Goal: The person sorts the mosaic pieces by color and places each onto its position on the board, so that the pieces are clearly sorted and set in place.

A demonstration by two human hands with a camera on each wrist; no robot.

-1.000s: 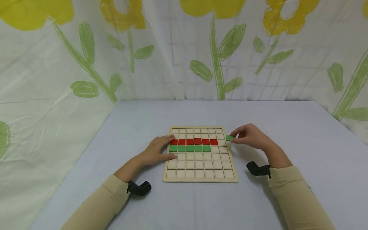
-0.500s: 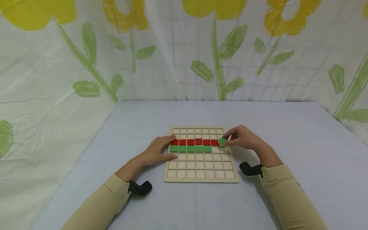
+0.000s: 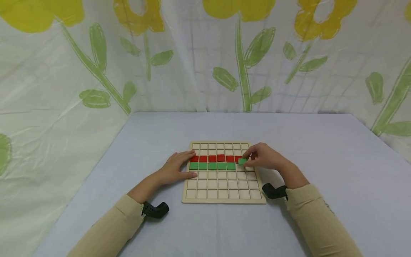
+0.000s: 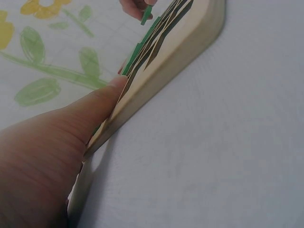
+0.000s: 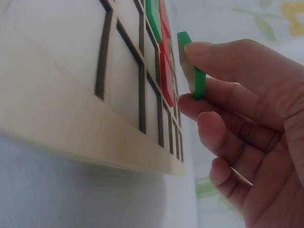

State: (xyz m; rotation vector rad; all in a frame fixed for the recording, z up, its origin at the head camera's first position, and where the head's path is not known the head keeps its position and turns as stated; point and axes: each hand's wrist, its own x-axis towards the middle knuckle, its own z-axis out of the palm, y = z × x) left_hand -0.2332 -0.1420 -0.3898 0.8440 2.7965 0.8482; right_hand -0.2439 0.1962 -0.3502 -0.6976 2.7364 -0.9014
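Note:
A wooden grid board (image 3: 224, 201) lies on the table, with a row of red square tiles (image 3: 212, 159) and, just below it, a row of green square tiles (image 3: 212, 166). The fourth red tile (image 3: 221, 157) sits slightly out of line. My left hand (image 3: 171, 170) rests on the board's left edge, fingers and thumb extended. Between thumb and fingers my right hand (image 3: 268, 158) pinches a loose green tile (image 3: 242, 161), held above the board near the right end of both rows. In the right wrist view, this green tile (image 5: 199, 81) is tilted and apart from the board.
A pale table (image 3: 218, 228) surrounds the board on all sides. Behind it hangs a white curtain (image 3: 179, 89) printed with yellow flowers and green leaves. Each wrist carries a black camera mount, such as the left one (image 3: 155, 210).
My right hand has moved left with the green tile, from beyond the board's right edge to above the space beside the green row. The left hand has stayed in place.

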